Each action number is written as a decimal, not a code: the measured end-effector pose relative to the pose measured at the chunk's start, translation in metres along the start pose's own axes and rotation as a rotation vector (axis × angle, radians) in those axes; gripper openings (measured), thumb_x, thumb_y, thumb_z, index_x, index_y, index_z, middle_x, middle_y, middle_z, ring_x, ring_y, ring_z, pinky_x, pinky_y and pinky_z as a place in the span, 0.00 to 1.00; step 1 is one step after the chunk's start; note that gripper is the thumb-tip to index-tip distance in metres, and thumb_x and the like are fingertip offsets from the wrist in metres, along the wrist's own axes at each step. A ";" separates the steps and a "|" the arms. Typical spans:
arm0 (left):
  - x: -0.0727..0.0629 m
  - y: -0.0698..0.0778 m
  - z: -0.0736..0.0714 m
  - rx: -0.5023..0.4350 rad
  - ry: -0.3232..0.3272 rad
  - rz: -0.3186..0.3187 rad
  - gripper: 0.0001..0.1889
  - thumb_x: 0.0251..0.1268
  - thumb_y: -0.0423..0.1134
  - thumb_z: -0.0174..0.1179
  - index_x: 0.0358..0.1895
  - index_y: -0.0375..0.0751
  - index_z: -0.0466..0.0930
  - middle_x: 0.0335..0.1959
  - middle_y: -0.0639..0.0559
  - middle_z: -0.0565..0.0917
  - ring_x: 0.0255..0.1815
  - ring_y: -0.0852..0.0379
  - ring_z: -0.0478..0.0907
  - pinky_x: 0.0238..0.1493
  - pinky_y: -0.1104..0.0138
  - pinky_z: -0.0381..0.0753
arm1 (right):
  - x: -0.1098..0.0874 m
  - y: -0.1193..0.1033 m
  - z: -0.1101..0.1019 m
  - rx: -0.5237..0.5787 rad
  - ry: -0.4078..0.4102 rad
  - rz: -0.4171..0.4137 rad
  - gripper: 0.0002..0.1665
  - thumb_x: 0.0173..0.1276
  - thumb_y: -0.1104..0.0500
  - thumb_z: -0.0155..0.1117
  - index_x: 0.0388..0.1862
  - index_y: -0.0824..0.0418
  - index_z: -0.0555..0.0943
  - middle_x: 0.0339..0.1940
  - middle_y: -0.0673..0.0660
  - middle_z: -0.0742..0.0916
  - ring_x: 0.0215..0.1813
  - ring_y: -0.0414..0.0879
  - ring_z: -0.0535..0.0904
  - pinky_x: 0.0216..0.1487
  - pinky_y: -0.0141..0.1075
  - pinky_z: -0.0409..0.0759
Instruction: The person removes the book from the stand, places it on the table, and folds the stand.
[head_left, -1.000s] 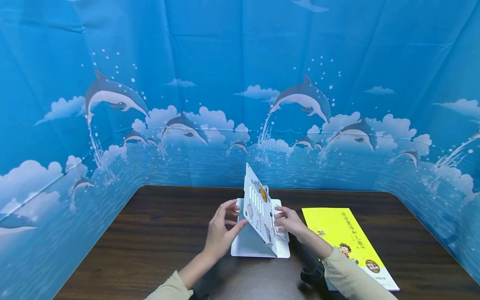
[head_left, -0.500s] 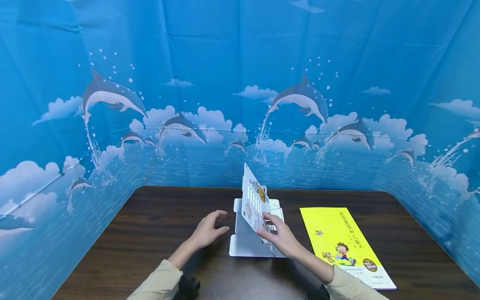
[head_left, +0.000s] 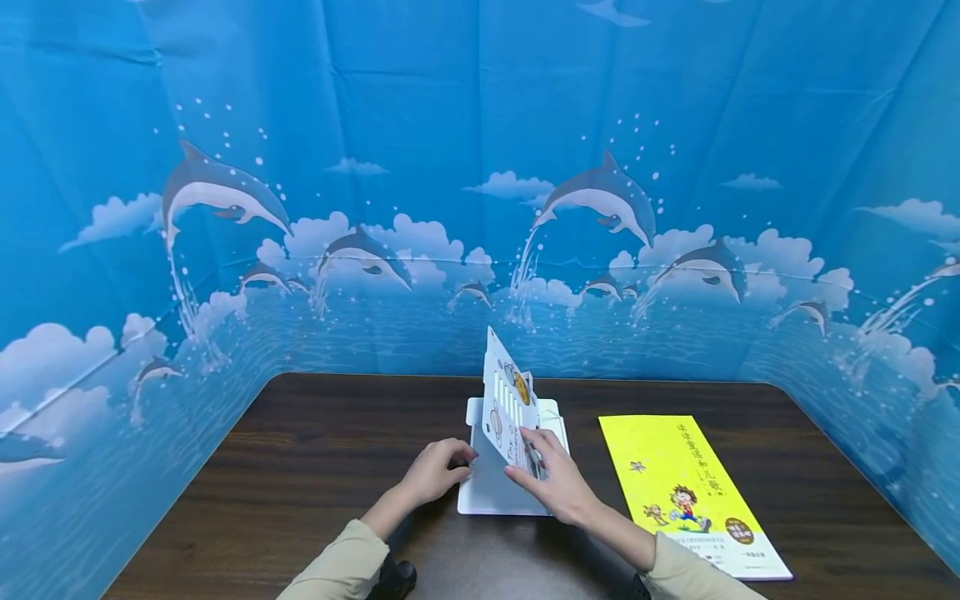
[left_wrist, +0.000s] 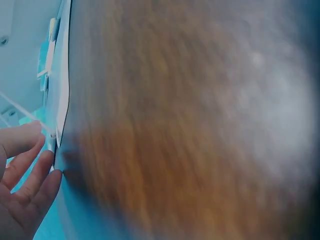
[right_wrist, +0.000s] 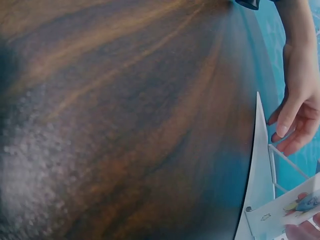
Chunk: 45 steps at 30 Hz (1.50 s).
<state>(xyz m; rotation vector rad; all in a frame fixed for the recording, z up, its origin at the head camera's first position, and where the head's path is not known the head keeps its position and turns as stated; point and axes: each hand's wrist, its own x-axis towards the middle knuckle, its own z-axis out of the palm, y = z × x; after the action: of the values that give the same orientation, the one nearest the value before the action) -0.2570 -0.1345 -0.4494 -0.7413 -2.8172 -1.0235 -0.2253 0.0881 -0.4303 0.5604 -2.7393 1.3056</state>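
I classify this site as a screened-off work area: a blue dolphin-print curtain (head_left: 450, 108) encloses the far edge and both sides of a wood-grain bench (head_left: 322, 442). I cannot determine the room type beyond.

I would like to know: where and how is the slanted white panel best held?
Probably by its raised left edge, coming from the left with the left hand: the white panel slants up from the base, leaving that edge free, while the right hand is at its near lower part.

R hand (head_left: 557, 483) held half-open wht bookstand (head_left: 504, 404), L hand (head_left: 433, 473) at its edge; yellow kids' bk (head_left: 667, 467) lay on tbl (head_left: 330, 442).
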 end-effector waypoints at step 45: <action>0.013 0.000 0.016 0.001 0.073 0.007 0.04 0.51 0.25 0.60 0.26 0.35 0.77 0.21 0.55 0.76 0.23 0.64 0.70 0.25 0.73 0.70 | -0.016 0.019 0.009 0.176 0.227 -0.086 0.31 0.68 0.48 0.40 0.68 0.58 0.61 0.59 0.59 0.69 0.57 0.54 0.67 0.50 0.49 0.73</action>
<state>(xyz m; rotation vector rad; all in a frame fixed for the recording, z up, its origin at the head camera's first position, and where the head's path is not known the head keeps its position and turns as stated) -0.2665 -0.1187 -0.4592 -0.6983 -2.7516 -1.0264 -0.2161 0.0968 -0.4530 0.5002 -2.4093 1.4974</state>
